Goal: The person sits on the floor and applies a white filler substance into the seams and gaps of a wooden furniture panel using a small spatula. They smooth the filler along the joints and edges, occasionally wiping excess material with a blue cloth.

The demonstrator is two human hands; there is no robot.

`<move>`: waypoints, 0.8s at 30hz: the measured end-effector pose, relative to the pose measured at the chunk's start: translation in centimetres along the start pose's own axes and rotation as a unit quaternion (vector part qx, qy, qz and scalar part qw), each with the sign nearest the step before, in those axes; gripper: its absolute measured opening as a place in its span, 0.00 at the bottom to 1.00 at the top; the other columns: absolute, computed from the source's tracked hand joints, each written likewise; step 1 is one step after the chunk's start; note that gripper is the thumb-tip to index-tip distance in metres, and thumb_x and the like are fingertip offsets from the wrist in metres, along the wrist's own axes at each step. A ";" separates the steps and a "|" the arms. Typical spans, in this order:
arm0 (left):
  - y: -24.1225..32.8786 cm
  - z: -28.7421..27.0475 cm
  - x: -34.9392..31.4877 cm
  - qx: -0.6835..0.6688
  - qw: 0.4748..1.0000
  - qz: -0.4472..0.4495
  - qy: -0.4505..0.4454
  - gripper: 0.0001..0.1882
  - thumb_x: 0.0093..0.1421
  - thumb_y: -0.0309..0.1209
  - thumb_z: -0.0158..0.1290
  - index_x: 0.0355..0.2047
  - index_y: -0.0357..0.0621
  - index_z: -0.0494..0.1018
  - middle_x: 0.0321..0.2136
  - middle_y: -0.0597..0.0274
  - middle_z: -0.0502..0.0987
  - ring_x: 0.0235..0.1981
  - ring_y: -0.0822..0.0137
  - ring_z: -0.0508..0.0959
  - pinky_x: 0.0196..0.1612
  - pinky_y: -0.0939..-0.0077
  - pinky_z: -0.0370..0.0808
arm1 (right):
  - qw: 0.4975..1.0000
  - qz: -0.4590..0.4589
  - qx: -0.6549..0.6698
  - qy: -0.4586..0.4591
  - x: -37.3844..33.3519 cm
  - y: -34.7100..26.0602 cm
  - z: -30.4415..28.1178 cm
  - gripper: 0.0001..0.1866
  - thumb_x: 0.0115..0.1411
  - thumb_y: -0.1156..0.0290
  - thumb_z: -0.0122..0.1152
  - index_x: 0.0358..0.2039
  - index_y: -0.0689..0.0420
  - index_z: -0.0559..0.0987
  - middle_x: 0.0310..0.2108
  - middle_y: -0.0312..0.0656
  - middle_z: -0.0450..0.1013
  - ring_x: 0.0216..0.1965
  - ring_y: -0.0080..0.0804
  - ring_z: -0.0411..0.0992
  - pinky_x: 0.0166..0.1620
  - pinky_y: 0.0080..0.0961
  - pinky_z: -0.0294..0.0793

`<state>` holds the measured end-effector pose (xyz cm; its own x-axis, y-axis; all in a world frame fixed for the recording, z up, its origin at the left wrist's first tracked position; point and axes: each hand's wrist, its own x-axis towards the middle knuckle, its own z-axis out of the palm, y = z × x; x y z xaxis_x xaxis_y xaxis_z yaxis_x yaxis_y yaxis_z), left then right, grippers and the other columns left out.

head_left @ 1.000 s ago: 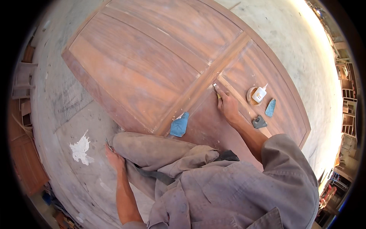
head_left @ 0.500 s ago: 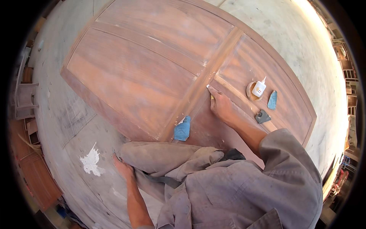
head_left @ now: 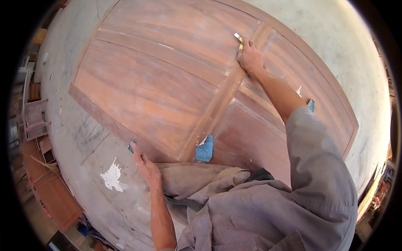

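Observation:
My right hand [head_left: 251, 57] grips a small tool with a yellow handle and a flat metal blade [head_left: 237, 37], over the far end of the wooden panel's [head_left: 146, 92] middle rail. The blade points up and left, above the board surface. At the panel's near left edge, my left hand [head_left: 147, 168] has a small blue-grey piece [head_left: 131, 146] at its fingertips; what kind it is cannot be made out. A folded piece of blue sandpaper [head_left: 204, 149] lies near the rail's close end.
The panel lies on a pale, stained surface [head_left: 90, 125] with a white splash [head_left: 112, 175] at left. Beyond my right forearm, a white nozzle tip [head_left: 298, 90] and another blue piece [head_left: 311, 105] show. Wooden furniture [head_left: 52, 184] stands along the left rim.
My right hand has moved far up the rail with the bladed tool. My left hand has risen toward the panel's edge. My right arm now hides most of the glue bottle and its bowl.

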<state>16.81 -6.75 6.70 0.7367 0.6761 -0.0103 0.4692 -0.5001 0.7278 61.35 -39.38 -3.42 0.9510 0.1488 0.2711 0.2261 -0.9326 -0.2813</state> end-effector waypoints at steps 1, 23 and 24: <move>3.5 2.4 -0.2 0.022 0.997 0.043 -0.052 0.35 0.71 0.18 0.37 0.79 0.34 0.49 0.77 0.46 0.58 0.77 0.45 0.58 0.73 0.56 0.64 | 1.000 -0.011 -0.003 0.019 0.1 0.4 0.5 0.29 0.65 0.62 0.60 0.67 0.48 0.70 0.52 0.50 0.77 0.50 0.54 0.80 0.50 0.49 0.80; 14.1 24.5 2.6 0.104 0.873 0.362 -0.311 0.42 0.55 0.17 0.56 0.73 0.42 0.64 0.62 0.53 0.78 0.76 0.37 0.58 0.75 0.26 0.46 | 0.999 -0.042 0.017 0.018 0.0 -0.2 0.8 0.29 0.59 0.66 0.66 0.63 0.47 0.75 0.50 0.44 0.78 0.52 0.43 0.77 0.55 0.43 0.73; 14.2 24.6 2.6 0.099 0.872 0.360 -0.316 0.42 0.56 0.17 0.55 0.74 0.42 0.63 0.62 0.53 0.78 0.76 0.37 0.57 0.75 0.26 0.46 | 0.998 -0.049 0.017 0.034 -0.1 -0.1 0.8 0.30 0.59 0.66 0.66 0.63 0.47 0.75 0.50 0.44 0.78 0.52 0.43 0.77 0.55 0.43 0.73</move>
<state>37.39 -25.37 0.12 0.9668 -0.2546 -0.0204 -0.1980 -0.7975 0.5699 61.41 -39.08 -4.13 0.9079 0.2152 0.3596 0.3253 -0.9029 -0.2810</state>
